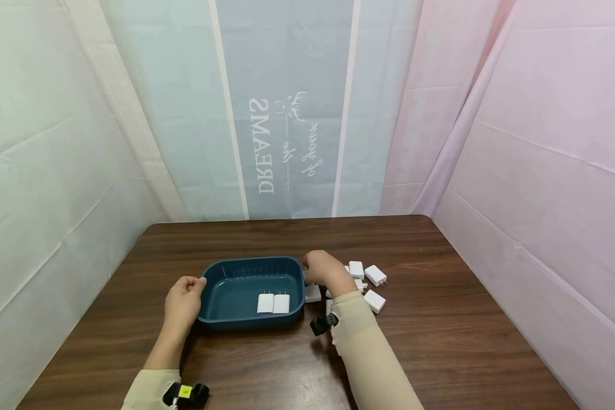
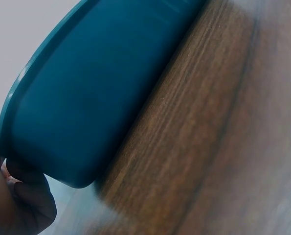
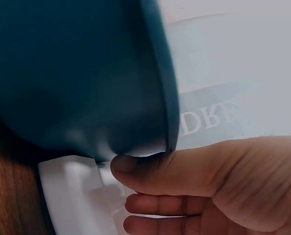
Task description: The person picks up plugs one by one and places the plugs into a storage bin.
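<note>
Beige sleeves (image 1: 371, 353) lead to the left hand (image 1: 182, 300), which pinches the left end of the blue tray (image 1: 256, 267), and the right hand (image 1: 329, 272), pinching its right end just beside the loose chargers (image 1: 375, 275). Level, even pressure should keep the two inner chargers (image 1: 266, 304) from sliding

There's the tray (image 1: 251, 325), just left of the middle of the desk (image 1: 451, 336), two chargers (image 1: 281, 304) side by side inside, by its near wall, right of centre! Left hand (image 1: 182, 300) at the tray's left end, right hand (image 1: 329, 271) at its right, loose chargers (image 1: 374, 301) scattered between tray and the desk's right edge; behind the far edge, a curtain (image 1: 297, 57)
</note>
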A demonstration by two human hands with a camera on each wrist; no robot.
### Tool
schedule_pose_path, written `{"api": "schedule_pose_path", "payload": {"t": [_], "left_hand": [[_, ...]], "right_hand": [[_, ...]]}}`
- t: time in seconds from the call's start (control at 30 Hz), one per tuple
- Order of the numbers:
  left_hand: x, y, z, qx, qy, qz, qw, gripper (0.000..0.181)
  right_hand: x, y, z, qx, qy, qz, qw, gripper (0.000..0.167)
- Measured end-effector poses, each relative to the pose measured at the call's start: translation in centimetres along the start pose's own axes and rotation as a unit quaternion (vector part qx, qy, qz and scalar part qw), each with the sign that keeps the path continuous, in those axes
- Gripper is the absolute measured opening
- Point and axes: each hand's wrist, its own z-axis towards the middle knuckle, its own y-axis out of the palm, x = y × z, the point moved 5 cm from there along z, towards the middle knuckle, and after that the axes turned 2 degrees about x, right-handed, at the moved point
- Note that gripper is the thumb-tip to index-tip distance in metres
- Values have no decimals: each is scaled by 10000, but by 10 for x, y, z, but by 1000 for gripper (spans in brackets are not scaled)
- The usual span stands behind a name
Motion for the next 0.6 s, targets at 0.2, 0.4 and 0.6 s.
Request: {"api": "schedule_pose_path", "payload": {"t": [0.2,0.4,0.6], "left_hand": [[-2,-1,-1,59,93,18,9999,35],[-2,0,-1,36,69,23,10000,38],[-1,0,-1,58,33,11,10000,37]], "right_hand": [[0,6,4,97,58,-17,9999,10],[1,9,4,149,226,-122,9996,8],[3,10,6,217,323,-280,9989,13]]}}
